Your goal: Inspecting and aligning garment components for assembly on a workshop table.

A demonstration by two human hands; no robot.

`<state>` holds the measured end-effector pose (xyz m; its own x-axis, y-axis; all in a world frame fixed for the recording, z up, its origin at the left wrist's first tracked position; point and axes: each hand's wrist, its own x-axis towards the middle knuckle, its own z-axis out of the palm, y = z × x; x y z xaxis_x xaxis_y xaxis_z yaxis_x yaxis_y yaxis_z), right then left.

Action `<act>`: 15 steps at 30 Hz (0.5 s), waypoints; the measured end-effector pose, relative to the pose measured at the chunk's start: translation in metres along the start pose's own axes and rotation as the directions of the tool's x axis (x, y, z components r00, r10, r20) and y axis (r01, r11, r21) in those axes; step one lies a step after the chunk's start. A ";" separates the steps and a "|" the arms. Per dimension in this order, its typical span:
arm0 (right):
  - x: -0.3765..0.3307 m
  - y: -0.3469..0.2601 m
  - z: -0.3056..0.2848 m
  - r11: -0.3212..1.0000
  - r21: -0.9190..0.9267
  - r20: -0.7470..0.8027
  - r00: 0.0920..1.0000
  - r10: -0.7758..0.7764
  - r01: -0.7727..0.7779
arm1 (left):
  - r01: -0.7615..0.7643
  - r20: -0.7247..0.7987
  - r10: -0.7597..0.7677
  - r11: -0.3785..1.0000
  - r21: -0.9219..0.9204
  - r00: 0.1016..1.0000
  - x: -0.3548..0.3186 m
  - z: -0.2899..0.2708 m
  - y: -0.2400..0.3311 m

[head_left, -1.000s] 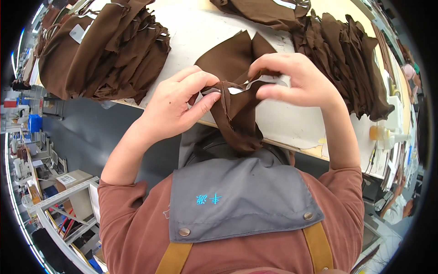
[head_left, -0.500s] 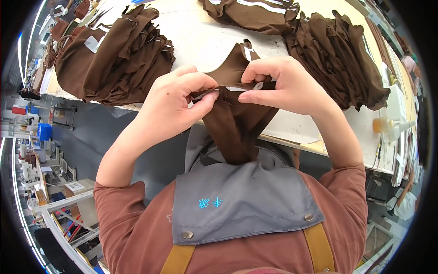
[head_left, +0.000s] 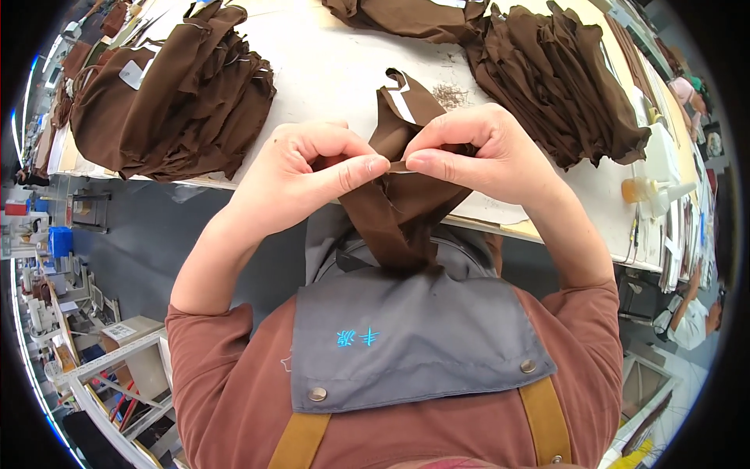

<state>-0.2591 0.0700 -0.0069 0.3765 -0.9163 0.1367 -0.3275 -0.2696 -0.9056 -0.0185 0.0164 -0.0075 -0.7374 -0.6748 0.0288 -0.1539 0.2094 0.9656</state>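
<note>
A brown fabric piece (head_left: pixel 398 211) is stretched between my hands at the table's near edge. Its lower part hangs toward my lap, and its far end, edged with a white strip (head_left: pixel 401 103), lies on the table. My left hand (head_left: pixel 308 168) pinches the fabric's edge between thumb and forefinger. Close beside it, the thumb and forefinger of my right hand (head_left: pixel 484 156) pinch the same edge, the two thumb tips almost touching. A thin pale line shows along the edge under the thumbs. My other fingers are curled and partly hide the cloth.
Piles of brown fabric pieces lie on the pale table (head_left: pixel 320 70): a left pile (head_left: pixel 176 102), a far pile (head_left: pixel 406 22) and a right pile (head_left: pixel 551 86). Brown scraps (head_left: pixel 451 96) are scattered beyond my right hand. A bottle with yellowish liquid (head_left: pixel 644 193) stands at the right.
My hands have come closer together along the fabric edge, the left moving right. The white strip at the far end shows more fully. The whole view has shifted slightly.
</note>
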 end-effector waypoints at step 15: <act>0.004 0.011 0.013 0.994 -0.099 0.027 0.999 -0.040 0.043 | -0.109 0.000 0.110 0.978 0.179 0.994 0.003 0.006 -0.006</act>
<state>-0.2501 0.0672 -0.0215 0.4127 -0.8963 0.1623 -0.3954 -0.3367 -0.8545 -0.0235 0.0173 -0.0150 -0.7501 -0.6474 0.1351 -0.1879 0.4044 0.8951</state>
